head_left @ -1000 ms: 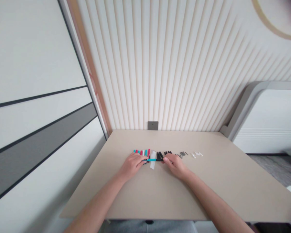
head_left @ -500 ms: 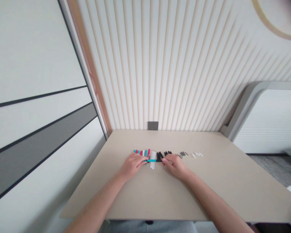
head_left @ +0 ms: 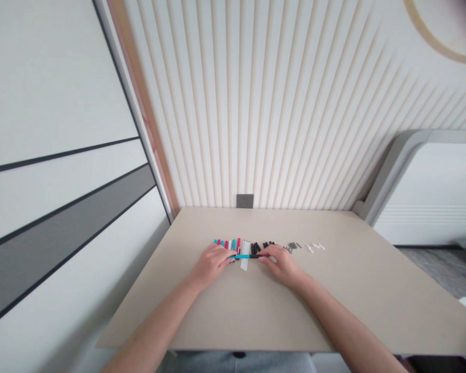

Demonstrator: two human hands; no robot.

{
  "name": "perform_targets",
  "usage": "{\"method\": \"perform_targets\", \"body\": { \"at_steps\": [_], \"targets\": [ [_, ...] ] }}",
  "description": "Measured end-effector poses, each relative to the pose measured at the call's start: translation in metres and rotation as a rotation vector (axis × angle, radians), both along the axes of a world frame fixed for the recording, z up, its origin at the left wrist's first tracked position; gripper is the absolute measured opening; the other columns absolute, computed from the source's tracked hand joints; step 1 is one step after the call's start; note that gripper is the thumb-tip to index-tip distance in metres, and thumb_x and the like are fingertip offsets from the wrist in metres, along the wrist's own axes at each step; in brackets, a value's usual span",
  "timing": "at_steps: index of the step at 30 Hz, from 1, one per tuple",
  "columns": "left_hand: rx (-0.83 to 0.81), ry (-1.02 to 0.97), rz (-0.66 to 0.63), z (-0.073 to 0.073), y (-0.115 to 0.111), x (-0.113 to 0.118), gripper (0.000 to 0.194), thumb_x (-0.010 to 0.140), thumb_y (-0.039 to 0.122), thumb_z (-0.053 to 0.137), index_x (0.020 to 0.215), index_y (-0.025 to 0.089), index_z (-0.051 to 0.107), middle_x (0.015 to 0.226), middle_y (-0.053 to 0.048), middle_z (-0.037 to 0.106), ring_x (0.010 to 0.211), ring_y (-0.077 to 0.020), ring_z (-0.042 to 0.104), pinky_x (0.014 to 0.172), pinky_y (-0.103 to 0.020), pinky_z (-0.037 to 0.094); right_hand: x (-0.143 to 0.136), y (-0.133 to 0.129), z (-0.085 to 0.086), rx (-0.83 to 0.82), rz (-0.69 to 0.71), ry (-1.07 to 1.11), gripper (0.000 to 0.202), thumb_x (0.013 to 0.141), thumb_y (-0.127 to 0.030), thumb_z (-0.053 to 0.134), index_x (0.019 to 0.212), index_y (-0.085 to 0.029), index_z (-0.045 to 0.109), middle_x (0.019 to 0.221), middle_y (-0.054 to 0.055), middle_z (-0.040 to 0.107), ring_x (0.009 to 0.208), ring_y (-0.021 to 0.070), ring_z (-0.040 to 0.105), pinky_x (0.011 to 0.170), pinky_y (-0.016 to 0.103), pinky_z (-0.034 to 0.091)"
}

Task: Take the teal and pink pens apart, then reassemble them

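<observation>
A slim pen (head_left: 244, 256), turquoise on its left part and black on its right, lies level between my two hands. My left hand (head_left: 213, 263) pinches the turquoise end, and the fingers of my right hand (head_left: 277, 261) are closed on the black end. Just behind my left hand stands a row of turquoise, red and white pen barrels (head_left: 227, 243), partly covered by the fingers. White thin tubes (head_left: 245, 264) lie under and behind the pen. Several black pen parts (head_left: 256, 247) lie behind my right hand, which hides some of them.
Small grey metal pieces (head_left: 293, 246) and small white pieces (head_left: 315, 246) lie right of my right hand on the beige table (head_left: 256, 316). A ribbed wall (head_left: 252, 103) with a dark socket (head_left: 245, 201) rises at the table's back edge. A white panel (head_left: 62, 217) stands on the left.
The fingers of my right hand have shifted slightly on the black end of the pen. My left hand keeps its hold in the same place.
</observation>
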State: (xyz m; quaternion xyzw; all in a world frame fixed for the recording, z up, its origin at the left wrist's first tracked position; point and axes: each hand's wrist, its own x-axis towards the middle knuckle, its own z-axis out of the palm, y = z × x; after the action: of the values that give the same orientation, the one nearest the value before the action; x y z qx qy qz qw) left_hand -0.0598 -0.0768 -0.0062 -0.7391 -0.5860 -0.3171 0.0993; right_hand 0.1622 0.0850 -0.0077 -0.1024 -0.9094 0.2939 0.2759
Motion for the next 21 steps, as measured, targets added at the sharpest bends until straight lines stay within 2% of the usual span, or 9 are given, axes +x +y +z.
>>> {"method": "perform_targets", "body": {
  "at_steps": [4,11,21],
  "targets": [
    [-0.017,0.009,0.019,0.0009,0.0004,0.0002,0.016,0.095,0.026,0.053,0.105,0.020,0.064,0.086,-0.004,0.070,0.080,-0.0175,0.062,0.079,-0.033,0.046,-0.0006,-0.0007,0.0008,0.024,0.002,-0.006,0.019,0.094,-0.031,0.052,0.096,-0.021,0.068,0.088,0.006,0.069,0.082,0.0206,0.062,0.078,0.035,0.046],
    [0.036,-0.078,0.150,-0.0020,0.0014,-0.0034,0.014,0.091,0.031,0.059,0.097,0.020,0.066,0.085,-0.004,0.070,0.080,-0.0184,0.062,0.076,-0.031,0.047,0.0009,0.0031,-0.0008,0.025,-0.052,0.039,0.016,0.094,-0.031,0.054,0.099,-0.022,0.065,0.088,0.006,0.067,0.082,0.0199,0.060,0.075,0.032,0.045],
    [0.001,-0.065,0.126,-0.0015,0.0019,-0.0050,0.019,0.094,0.034,0.054,0.093,0.020,0.067,0.081,-0.004,0.068,0.077,-0.0183,0.060,0.075,-0.032,0.046,0.0045,0.0063,0.0005,0.045,-0.033,-0.017,0.015,0.093,-0.029,0.054,0.091,-0.021,0.066,0.083,0.005,0.067,0.079,0.0197,0.060,0.075,0.032,0.044]
  ]
}}
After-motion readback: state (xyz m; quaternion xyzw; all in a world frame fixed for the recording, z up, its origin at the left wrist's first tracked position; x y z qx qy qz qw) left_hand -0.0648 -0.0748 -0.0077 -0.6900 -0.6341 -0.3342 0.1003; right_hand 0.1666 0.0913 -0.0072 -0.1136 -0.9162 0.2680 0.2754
